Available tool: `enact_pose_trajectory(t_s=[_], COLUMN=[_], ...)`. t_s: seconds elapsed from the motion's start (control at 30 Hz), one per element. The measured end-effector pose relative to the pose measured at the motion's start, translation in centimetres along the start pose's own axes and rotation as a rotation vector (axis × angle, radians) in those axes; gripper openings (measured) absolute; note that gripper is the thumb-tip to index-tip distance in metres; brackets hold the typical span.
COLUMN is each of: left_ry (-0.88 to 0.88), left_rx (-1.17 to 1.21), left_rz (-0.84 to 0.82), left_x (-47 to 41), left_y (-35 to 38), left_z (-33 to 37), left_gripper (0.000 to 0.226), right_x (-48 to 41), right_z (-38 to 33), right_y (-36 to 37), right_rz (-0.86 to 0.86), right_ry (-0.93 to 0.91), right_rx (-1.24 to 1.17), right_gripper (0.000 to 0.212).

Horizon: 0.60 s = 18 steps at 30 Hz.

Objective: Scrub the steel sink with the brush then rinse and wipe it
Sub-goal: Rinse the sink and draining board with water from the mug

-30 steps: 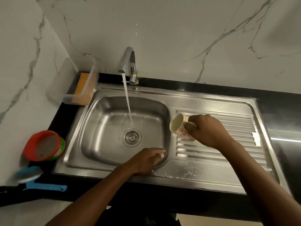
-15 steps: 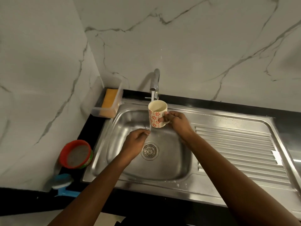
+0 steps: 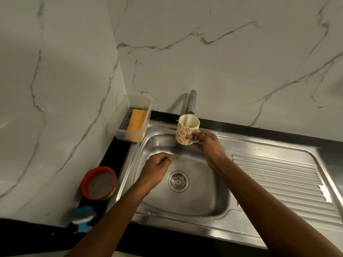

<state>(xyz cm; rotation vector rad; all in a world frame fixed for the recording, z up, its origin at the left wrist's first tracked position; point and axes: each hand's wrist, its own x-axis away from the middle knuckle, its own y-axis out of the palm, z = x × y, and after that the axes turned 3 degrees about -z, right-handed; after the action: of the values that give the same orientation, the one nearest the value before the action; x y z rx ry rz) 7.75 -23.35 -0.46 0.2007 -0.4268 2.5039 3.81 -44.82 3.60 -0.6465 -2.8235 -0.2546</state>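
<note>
- Steel sink, set into the black surface toward its left end, has both hands working over its basin.
- The right grip is closed around the handle of a flowered mug, held upright at the back of the basin.
- The left grip hangs low over the steel with its fingers loosely bent; it holds nothing that I can see.
- Above the mug, the tap runs straight into its mouth.
- The blue brush lies aside at the surface's front left corner, so I judge scrubbing done and rinsing in hand.
- White flecks cling to the sink's front rim, so the next move calls for tipping the filled mug over such spots while the free fingers sweep; wiping is yet to come.
- Half a second back, the stream fell past the mug's side; a second back, the mug hung tilted over the drainboard and the left grip rested on the basin's front edge.
</note>
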Motion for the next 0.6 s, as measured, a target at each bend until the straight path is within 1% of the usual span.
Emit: enact_pose_trajectory(t_s=[0.27,0.6], left_ry=[0.002,0.03], left_rx=[-0.022,-0.001], left_rz=[-0.018,-0.028], left_x=[-0.13,-0.72], left_y=[-0.26,-0.46], left_z=[0.09,0.18], left_gripper=[0.018,0.018], right_x=[-0.05,0.15], right_z=[0.8,0.62], right_y=[0.05,0.07], right_rz=[0.03,0.019], right_ry=[-0.018,-0.036], right_rx=[-0.004,-0.039], right_gripper=[0.023,0.025])
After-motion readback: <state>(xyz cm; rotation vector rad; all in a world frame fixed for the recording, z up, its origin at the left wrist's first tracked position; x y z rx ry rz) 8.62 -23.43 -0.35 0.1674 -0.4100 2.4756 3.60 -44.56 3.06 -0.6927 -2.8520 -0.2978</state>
